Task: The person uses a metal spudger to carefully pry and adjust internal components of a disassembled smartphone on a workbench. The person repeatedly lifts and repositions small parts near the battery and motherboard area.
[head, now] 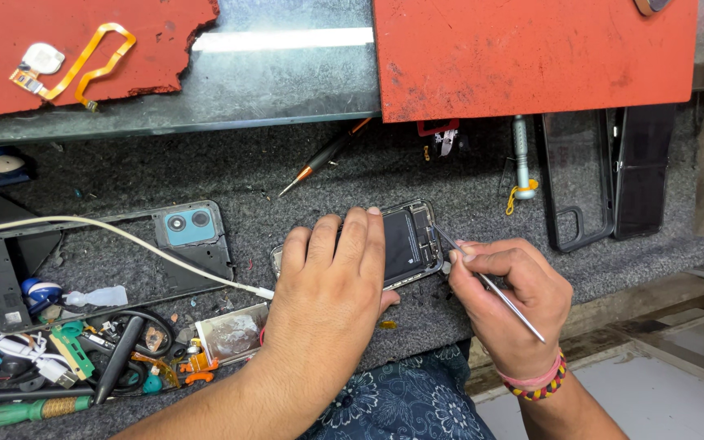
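Opened black smartphone (407,242) with bare insides lies under the left hand (332,281), whose flat grip presses it onto the grey carpeted table (287,175). Just right, the right hand (511,297) pinches a thin metal probe (490,285), tip at the phone's edge.

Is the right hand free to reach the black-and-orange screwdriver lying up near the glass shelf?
Probably not right away. The right hand is pinching a thin metal tool against the opened phone, which the left hand presses down. The screwdriver lies uncovered on the grey mat, but beyond the left hand.
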